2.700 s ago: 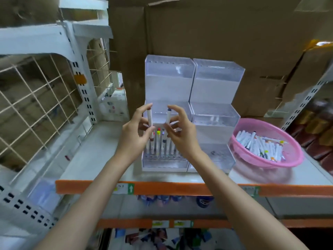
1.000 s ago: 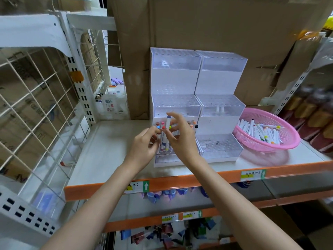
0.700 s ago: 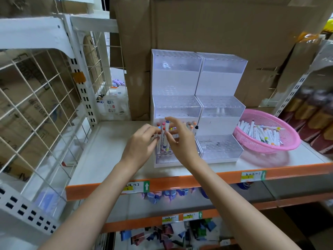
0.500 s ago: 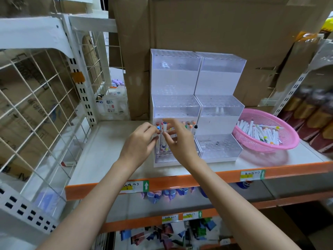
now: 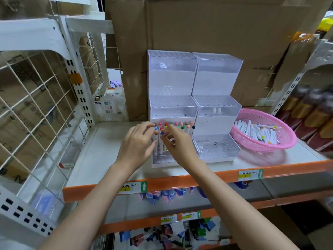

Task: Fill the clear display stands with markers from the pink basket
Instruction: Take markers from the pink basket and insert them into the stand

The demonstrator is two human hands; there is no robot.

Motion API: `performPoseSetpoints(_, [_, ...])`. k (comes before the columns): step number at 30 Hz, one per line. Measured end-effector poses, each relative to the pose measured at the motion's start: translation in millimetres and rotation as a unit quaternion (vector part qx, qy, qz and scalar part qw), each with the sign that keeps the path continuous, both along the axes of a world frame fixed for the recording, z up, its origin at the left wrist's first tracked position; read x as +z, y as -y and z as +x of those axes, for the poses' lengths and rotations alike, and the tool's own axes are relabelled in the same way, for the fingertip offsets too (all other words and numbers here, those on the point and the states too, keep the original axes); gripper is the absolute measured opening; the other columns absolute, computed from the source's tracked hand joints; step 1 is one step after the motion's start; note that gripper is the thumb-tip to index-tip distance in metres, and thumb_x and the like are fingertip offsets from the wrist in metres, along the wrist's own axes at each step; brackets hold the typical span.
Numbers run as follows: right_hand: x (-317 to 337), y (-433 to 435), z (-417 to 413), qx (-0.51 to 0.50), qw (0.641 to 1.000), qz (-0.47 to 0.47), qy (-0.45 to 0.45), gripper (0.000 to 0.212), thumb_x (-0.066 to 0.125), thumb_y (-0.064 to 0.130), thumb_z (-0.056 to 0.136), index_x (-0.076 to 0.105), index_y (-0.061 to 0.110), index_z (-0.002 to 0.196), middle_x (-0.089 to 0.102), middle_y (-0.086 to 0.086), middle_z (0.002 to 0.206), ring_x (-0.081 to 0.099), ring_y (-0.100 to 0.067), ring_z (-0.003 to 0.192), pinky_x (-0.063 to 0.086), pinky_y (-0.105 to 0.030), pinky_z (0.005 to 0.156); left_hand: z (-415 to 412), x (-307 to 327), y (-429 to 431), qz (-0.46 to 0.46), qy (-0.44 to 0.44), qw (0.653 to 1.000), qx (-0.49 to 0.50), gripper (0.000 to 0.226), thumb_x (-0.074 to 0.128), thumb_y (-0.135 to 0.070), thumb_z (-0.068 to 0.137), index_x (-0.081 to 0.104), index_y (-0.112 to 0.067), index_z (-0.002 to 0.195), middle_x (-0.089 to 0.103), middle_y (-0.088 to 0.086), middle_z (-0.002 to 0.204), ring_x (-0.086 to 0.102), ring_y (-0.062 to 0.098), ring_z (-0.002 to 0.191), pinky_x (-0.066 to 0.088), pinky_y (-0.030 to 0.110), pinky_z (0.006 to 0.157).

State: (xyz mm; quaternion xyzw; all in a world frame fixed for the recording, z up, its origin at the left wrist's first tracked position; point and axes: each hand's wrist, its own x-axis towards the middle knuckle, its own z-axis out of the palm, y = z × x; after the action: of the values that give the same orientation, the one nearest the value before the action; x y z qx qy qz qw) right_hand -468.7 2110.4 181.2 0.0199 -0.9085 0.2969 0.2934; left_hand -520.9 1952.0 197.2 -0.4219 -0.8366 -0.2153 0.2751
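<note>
Both hands meet at the centre of the frame over the lowest tier of the left display stand, one of two clear stepped stands set side by side on the white shelf against a wall of cardboard boxes. The left hand has thumb and forefinger curled in and pinches the top of a light blue-capped marker that stands upright in that tier. The right hand, just beside it, closes its fingertips on a dark blue-capped marker, also upright in the same tier. Behind these two, rows of markers with red, orange, green and pink caps fill the back of the tier, and a black-capped marker stands at its right end. The upper two tiers of the left stand show only their hole grids. The right display stand touches the left one; something small and white sits in its middle tier, too small to tell what. At the right of the frame, near the right stand, the pink basket rests on the shelf with a loose heap of white-bodied markers lying in it. An orange shelf edge with price labels runs across below the hands, and a white wire grid fills the left of the frame.
</note>
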Motion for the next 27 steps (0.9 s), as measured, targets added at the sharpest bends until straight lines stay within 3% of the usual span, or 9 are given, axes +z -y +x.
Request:
performPoseSetpoints(4, [5.7, 1.8, -1.3, -0.004, 1.000, 0.010, -0.011, 0.015, 0.066, 0.013, 0.088, 0.053, 0.006, 0.087, 0.063, -0.006, 0.081, 0.060, -0.023, 0.068, 0.052, -0.044, 0.060, -0.2, -0.6, -0.8, 0.005, 0.008, 1.000, 0.004, 0.032, 0.074, -0.010, 0.075, 0.065, -0.010, 0.105, 0.059, 0.007, 0.115, 0.059, 0.024, 0.105, 0.046, 0.037, 0.090])
performPoseSetpoints(8, [8.1, 0.6, 2.2, -0.019, 0.998, 0.057, -0.026, 0.015, 0.063, 0.021, 0.091, 0.058, 0.012, 0.102, 0.062, -0.002, 0.084, 0.055, -0.020, 0.069, 0.048, -0.035, 0.056, 0.6, 1.3, -1.0, -0.012, 0.012, 1.000, 0.003, 0.043, 0.072, -0.013, 0.078, 0.062, -0.013, 0.120, 0.057, 0.006, 0.128, 0.055, 0.023, 0.115, 0.043, 0.038, 0.097])
performPoseSetpoints(12, [11.6, -7.2, 4.5, -0.069, 0.989, 0.113, -0.066, 0.020, 0.064, 0.024, 0.088, 0.062, 0.014, 0.106, 0.064, -0.002, 0.094, 0.056, -0.023, 0.086, 0.042, -0.028, 0.065, 2.0, 3.2, -3.7, -0.016, 0.015, 1.000, 0.005, 0.042, 0.069, -0.016, 0.081, 0.062, -0.014, 0.123, 0.057, 0.005, 0.130, 0.056, 0.022, 0.115, 0.041, 0.038, 0.099])
performPoseSetpoints(18, [19.8, -40.9, 9.1, -0.146, 0.975, 0.143, -0.085, 0.027, 0.047, 0.035, 0.090, 0.066, 0.021, 0.102, 0.064, 0.004, 0.097, 0.056, -0.022, 0.092, 0.038, -0.036, 0.080, 8.6, 20.1, -30.9, -0.037, 0.017, 0.999, 0.002, 0.041, 0.050, -0.033, 0.084, 0.064, -0.014, 0.117, 0.062, 0.005, 0.118, 0.058, 0.023, 0.108, 0.037, 0.033, 0.096])
performPoseSetpoints(21, [19.3, -68.8, 17.7, -0.182, 0.972, 0.138, -0.063, 0.032, 0.046, 0.040, 0.091, 0.067, 0.022, 0.108, 0.066, 0.003, 0.105, 0.056, -0.022, 0.101, 0.036, -0.035, 0.089, 13.4, 23.6, -58.2, -0.059, 0.034, 0.998, 0.006, 0.045, 0.048, -0.041, 0.081, 0.063, -0.016, 0.115, 0.061, 0.004, 0.112, 0.057, 0.024, 0.107, 0.041, 0.035, 0.093])
performPoseSetpoints(27, [15.4, -138.3, 52.0, -0.206, 0.971, 0.120, 0.032, 0.045, 0.041, 0.044, 0.091, 0.063, 0.019, 0.122, 0.064, -0.002, 0.118, 0.059, -0.027, 0.106, 0.046, -0.040, 0.090, 32.1, 25.5, -138.8, -0.090, 0.050, 0.994, -0.025, 0.054, 0.041, -0.047, 0.078, 0.064, -0.013, 0.114, 0.062, 0.006, 0.111, 0.060, 0.027, 0.103, 0.047, 0.039, 0.087])
